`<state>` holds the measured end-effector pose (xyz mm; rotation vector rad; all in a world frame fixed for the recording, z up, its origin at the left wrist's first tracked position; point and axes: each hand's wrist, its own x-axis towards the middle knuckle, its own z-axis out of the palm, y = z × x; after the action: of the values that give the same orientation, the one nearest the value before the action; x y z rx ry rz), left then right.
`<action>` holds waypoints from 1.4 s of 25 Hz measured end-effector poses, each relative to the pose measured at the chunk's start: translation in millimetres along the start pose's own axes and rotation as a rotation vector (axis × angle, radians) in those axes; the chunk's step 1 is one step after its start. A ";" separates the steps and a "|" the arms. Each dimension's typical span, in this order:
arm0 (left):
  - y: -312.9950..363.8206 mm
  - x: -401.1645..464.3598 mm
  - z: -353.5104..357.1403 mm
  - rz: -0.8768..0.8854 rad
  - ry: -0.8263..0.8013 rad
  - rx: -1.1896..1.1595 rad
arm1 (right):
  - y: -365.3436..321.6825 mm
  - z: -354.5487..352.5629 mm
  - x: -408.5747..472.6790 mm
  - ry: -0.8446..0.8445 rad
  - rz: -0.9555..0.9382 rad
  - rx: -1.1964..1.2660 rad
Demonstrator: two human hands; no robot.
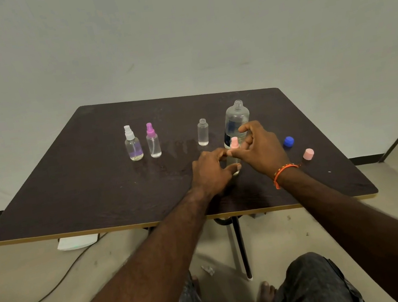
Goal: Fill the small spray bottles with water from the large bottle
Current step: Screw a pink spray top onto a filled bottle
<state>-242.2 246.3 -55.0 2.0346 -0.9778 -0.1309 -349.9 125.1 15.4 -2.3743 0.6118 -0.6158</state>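
Two bare forearms are reaching up from the bottom of the frame and meeting just right of centre over the dark worktop. Coming from the lower left, the left hand is curling its fingers round the clear body of a small spray bottle, holding it upright on the worktop. From the lower right, the right hand, with an orange thread band on its wrist, is pinching the pink sprayer top of that bottle between thumb and fingertips, while its index finger is arching above. Whether the top is fully seated I cannot tell.

Going left to right across the middle of the frame, a spray bottle with a white sprayer is standing upright with liquid in its lower part, and just beside it a spray bottle with a purple sprayer is standing likewise. Farther right, apart from these, an open small bottle is standing with no top and clear liquid inside. Next to it, behind the hands, the large bottle is standing uncapped, clear, with a dark label low on its side. Right of the hands, a blue cap and a pink cap are lying on the worktop, near each other but apart.
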 end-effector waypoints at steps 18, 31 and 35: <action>2.3 1.4 -2.8 -0.024 0.006 0.003 | -5.1 -0.1 -3.4 0.013 -0.051 0.092; 4.2 -0.9 -3.9 -0.034 -0.022 -0.016 | -9.6 5.7 -4.6 0.085 0.031 0.032; 10.7 -2.4 -11.7 -0.022 -0.024 0.016 | -11.0 14.4 -8.2 -0.001 0.076 0.035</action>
<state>-245.3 252.0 -40.3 2.0630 -0.9741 -0.1608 -345.3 143.8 10.0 -2.3078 0.6824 -0.5867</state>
